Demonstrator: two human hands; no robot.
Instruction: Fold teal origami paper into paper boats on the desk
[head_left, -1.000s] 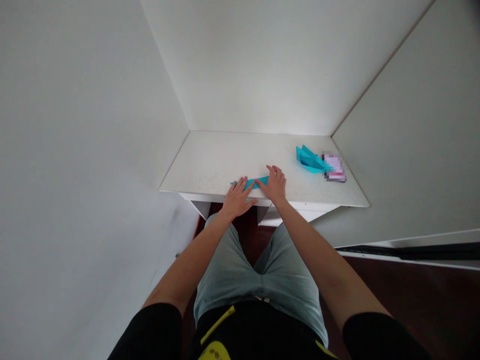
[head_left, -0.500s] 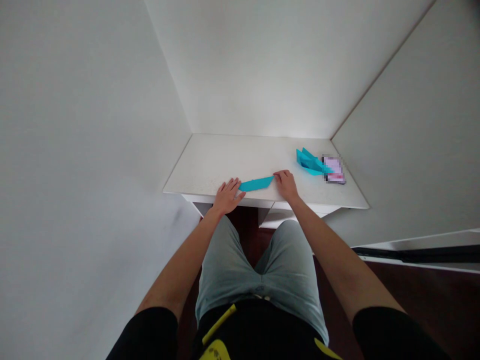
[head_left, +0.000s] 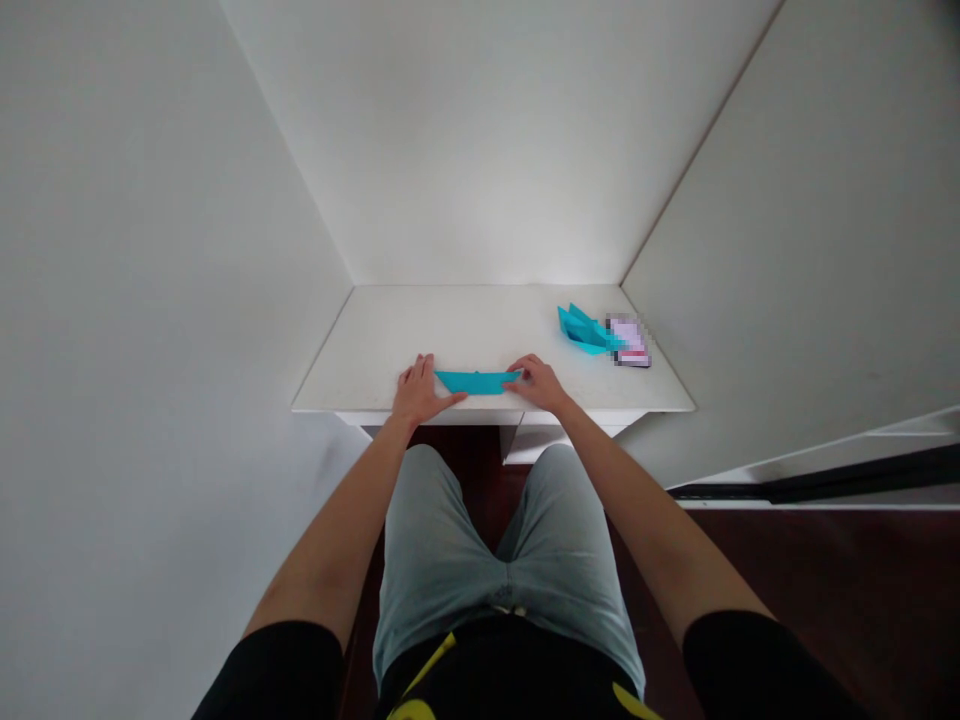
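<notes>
A folded strip of blue paper lies near the front edge of the white desk, its long sides roughly level with that edge. My left hand rests at the paper's left end, thumb stretched out along its lower side and fingers flat on the desk. At the right end, my right hand has thumb and fingers closed on the paper's pointed tip. A folded blue paper boat sits toward the back right of the desk.
Beside the paper boat, partly under its tip, lies a phone-like object blurred by pixelation. White walls close in the desk at the back, left and right. An open shelf sits below the desk top.
The paper has turned from a slant to nearly level. My right hand has moved from resting at its right tip to gripping it, and my left thumb now lies along the lower edge.
</notes>
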